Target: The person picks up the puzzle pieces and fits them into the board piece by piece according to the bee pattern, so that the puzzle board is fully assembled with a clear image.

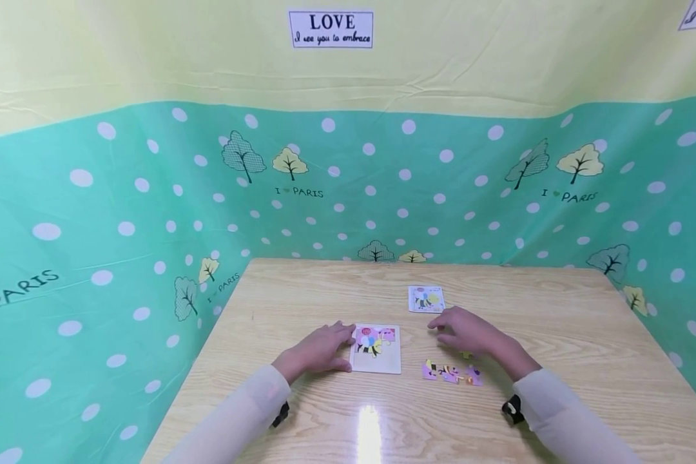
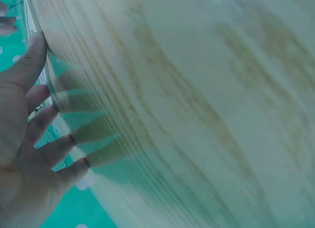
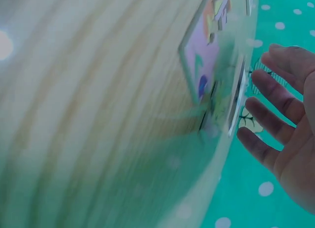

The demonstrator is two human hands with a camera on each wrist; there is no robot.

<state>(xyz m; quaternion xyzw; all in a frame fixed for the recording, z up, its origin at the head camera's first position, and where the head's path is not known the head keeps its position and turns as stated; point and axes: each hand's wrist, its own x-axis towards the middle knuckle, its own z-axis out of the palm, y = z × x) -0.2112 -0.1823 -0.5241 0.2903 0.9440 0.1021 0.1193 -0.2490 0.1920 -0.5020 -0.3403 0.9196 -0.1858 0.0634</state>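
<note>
A small puzzle board (image 1: 376, 348) with a bee picture lies flat in the middle of the wooden table (image 1: 557, 335). My left hand (image 1: 325, 345) rests on the table, its straight fingers against the board's left edge. In the left wrist view the left hand (image 2: 44, 119) is spread, with fingertips on the wood. My right hand (image 1: 459, 329) hovers palm down with relaxed fingers, holding nothing, between a small picture card (image 1: 426, 299) and several loose purple pieces (image 1: 450, 373). The right wrist view shows the right hand (image 3: 275, 114) open beside the board (image 3: 202, 65).
A teal polka-dot cloth (image 1: 122, 212) with tree prints walls in the table on the back and both sides. A yellowish piece (image 1: 466, 354) peeks out under the right hand. The table's front edge is close to my sleeves.
</note>
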